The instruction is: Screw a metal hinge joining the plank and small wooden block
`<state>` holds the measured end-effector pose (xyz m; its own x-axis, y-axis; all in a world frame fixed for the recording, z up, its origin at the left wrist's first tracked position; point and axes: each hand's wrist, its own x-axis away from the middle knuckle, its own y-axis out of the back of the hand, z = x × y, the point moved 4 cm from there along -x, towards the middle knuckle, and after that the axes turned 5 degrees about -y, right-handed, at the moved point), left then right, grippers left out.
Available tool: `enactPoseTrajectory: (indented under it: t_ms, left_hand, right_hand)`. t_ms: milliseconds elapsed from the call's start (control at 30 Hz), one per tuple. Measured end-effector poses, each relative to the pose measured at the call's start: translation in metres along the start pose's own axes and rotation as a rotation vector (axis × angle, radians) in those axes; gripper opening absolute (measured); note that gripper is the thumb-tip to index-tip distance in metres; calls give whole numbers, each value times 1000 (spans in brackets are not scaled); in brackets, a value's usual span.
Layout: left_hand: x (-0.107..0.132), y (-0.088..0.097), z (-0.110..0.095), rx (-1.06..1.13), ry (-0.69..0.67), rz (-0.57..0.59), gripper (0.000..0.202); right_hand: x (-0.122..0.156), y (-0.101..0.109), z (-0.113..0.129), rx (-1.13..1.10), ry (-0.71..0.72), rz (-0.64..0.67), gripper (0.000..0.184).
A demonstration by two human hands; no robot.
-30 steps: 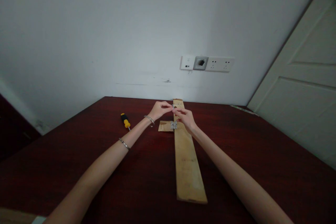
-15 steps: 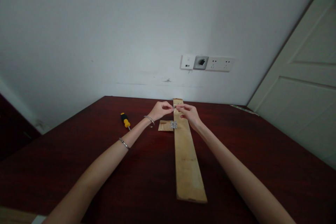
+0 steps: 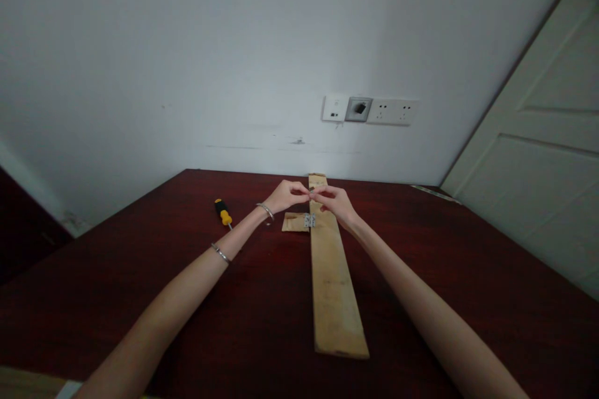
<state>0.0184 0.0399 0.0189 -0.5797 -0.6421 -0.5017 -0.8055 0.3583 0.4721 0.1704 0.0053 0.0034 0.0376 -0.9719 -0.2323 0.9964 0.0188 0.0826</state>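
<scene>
On the red table (image 3: 262, 312) lies a long board (image 3: 334, 287); over its far half your left hand (image 3: 283, 196) and right hand (image 3: 337, 204) angle inward, meeting in near-closed pinches, on what I cannot tell.

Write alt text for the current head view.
A person's left hand and right hand pinch close together over the far part of a long wooden board on a reddish table; anything held is too small to tell. A metal hinge spans the board and a short wood piece; a screwdriver lies farther left.
</scene>
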Motion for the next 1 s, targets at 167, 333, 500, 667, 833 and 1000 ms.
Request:
enactPoseTrajectory:
  t_ms: [167,333,500,667,833,1000]
  left_hand:
    - [4,-2,13,-184,24,200,36]
    - [16,-13,36,-502,85,440,76]
    - [25,-22,52,-650,160,545,86]
    - [27,-23,58,-664,163,555,84]
    - [27,-22,62,-619,142,538,80]
    - [27,-23,61,-669,156,594,74]
  right_hand:
    - [-4,9,-15,66,0,-29,29]
    - [-6,14,-35,160,1,-26,25]
    - [-5,9,-39,258,67,18,17]
    - [-2,0,-41,345,134,105,14]
    - [-2,-2,-44,407,223,118,10]
    - [-5,-2,-54,444,251,98,9]
